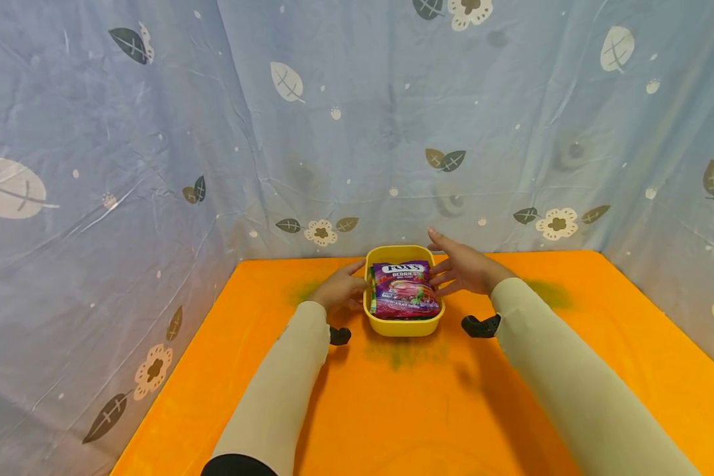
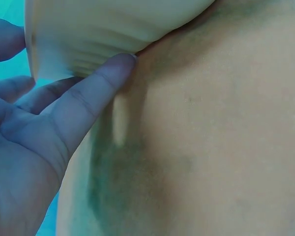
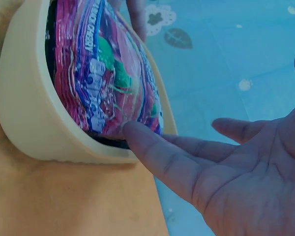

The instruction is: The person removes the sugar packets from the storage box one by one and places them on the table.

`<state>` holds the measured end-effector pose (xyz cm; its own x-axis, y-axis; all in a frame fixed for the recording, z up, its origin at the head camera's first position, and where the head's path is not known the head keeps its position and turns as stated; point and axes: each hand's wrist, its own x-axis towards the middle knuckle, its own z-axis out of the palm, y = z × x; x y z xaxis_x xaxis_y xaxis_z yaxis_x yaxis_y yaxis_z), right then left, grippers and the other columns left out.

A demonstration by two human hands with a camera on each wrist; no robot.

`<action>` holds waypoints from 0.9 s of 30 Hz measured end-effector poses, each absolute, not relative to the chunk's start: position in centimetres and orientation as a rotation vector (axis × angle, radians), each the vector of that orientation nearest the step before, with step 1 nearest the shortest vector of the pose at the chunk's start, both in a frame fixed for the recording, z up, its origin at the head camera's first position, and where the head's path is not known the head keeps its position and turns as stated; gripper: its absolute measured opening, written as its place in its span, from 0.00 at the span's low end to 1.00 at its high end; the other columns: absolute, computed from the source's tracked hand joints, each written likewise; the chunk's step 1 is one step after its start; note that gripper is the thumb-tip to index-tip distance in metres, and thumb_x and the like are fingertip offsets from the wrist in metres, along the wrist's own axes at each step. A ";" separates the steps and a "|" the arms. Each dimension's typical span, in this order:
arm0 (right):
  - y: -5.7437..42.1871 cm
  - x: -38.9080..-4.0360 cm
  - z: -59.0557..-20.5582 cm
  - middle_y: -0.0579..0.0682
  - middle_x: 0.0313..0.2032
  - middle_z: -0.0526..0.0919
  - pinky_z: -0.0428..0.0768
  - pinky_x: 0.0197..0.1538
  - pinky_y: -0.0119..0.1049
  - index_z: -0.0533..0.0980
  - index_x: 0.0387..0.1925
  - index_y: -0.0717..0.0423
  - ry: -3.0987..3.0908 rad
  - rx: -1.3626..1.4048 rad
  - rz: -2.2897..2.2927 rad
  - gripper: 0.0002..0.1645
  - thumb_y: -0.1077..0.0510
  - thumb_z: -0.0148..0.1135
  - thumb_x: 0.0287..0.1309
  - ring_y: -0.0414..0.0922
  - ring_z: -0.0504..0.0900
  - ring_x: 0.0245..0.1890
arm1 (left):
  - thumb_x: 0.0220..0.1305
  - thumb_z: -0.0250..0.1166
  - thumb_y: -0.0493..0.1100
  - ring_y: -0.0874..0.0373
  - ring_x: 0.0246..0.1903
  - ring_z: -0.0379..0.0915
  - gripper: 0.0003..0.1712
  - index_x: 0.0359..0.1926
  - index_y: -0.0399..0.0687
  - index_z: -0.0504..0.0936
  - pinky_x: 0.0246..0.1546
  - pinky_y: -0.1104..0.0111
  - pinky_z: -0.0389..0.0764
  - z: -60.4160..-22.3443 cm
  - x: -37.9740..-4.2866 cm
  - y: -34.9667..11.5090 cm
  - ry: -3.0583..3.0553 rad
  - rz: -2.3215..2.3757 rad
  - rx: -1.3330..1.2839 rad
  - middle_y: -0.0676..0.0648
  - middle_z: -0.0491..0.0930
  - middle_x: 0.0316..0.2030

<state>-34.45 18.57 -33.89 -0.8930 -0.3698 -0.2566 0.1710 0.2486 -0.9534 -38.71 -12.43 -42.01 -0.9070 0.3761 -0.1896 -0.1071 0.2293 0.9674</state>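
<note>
A yellow plastic tub (image 1: 403,328) stands near the back of the orange table. Inside it lies a purple Fox's Berries candy bag (image 1: 406,291), with edges of other packaging showing beneath. My left hand (image 1: 340,289) is at the tub's left side; in the left wrist view its fairly straight fingers (image 2: 96,86) touch the outer wall. On the opposite side, my right hand (image 1: 467,268) has its fingers spread and thumb raised. One of its fingertips (image 3: 135,130) reaches over the rim by the bag; whether it touches the bag I cannot tell.
A pale blue curtain (image 1: 357,132) with leaves and flowers hangs behind the orange table (image 1: 404,416) and along both sides. Dark curved pieces (image 1: 480,326) stick out at both wrists. Greenish smudges mark the tabletop around the tub.
</note>
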 end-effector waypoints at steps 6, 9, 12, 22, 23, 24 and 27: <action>18.1 -34.6 -34.1 0.78 0.76 0.60 0.80 0.64 0.60 0.42 0.88 0.60 2.147 -0.178 -1.626 0.69 0.16 0.46 0.71 0.73 0.70 0.71 | 0.73 0.65 0.40 0.42 0.61 0.81 0.48 0.89 0.58 0.57 0.51 0.52 0.88 -42.0 -38.7 -12.5 2.126 1.716 0.229 0.39 0.80 0.66; 17.8 -34.7 -34.2 0.78 0.76 0.61 0.79 0.65 0.58 0.44 0.88 0.61 2.170 -0.184 -1.604 0.68 0.16 0.46 0.72 0.71 0.71 0.70 | 0.73 0.66 0.40 0.42 0.62 0.80 0.48 0.89 0.58 0.57 0.51 0.52 0.88 -42.0 -38.7 -12.5 2.129 1.717 0.225 0.39 0.80 0.66; 17.6 -34.8 -34.4 0.78 0.75 0.63 0.78 0.67 0.58 0.45 0.88 0.62 2.190 -0.185 -1.588 0.68 0.16 0.45 0.72 0.70 0.72 0.69 | 0.73 0.66 0.40 0.43 0.62 0.81 0.48 0.89 0.59 0.57 0.50 0.52 0.88 -42.0 -38.7 -12.6 2.130 1.719 0.217 0.40 0.80 0.66; 15.2 -34.4 -33.8 0.77 0.78 0.56 0.75 0.69 0.58 0.45 0.88 0.61 2.283 -0.171 -1.432 0.58 0.23 0.37 0.81 0.75 0.66 0.73 | 0.72 0.66 0.39 0.42 0.60 0.81 0.49 0.89 0.58 0.56 0.51 0.52 0.88 -42.2 -38.8 -12.8 2.107 1.739 0.225 0.39 0.81 0.65; 15.1 -34.4 -33.9 0.76 0.78 0.57 0.74 0.69 0.58 0.46 0.87 0.62 2.294 -0.168 -1.422 0.56 0.24 0.36 0.82 0.74 0.66 0.74 | 0.72 0.66 0.39 0.42 0.60 0.81 0.49 0.89 0.58 0.56 0.51 0.52 0.88 -42.2 -38.9 -12.8 2.099 1.744 0.226 0.39 0.80 0.65; 15.0 -34.4 -34.0 0.75 0.78 0.57 0.74 0.70 0.58 0.46 0.87 0.63 2.304 -0.160 -1.420 0.56 0.24 0.35 0.82 0.74 0.66 0.74 | 0.72 0.66 0.39 0.42 0.60 0.81 0.49 0.89 0.58 0.56 0.51 0.51 0.88 -42.3 -38.9 -12.8 2.092 1.747 0.227 0.39 0.80 0.66; 14.7 -34.3 -34.2 0.74 0.76 0.61 0.73 0.71 0.58 0.49 0.87 0.62 2.334 -0.128 -1.440 0.56 0.24 0.36 0.82 0.72 0.69 0.72 | 0.71 0.66 0.39 0.41 0.61 0.80 0.49 0.89 0.58 0.57 0.51 0.51 0.88 -42.4 -39.1 -12.8 2.089 1.755 0.225 0.39 0.78 0.67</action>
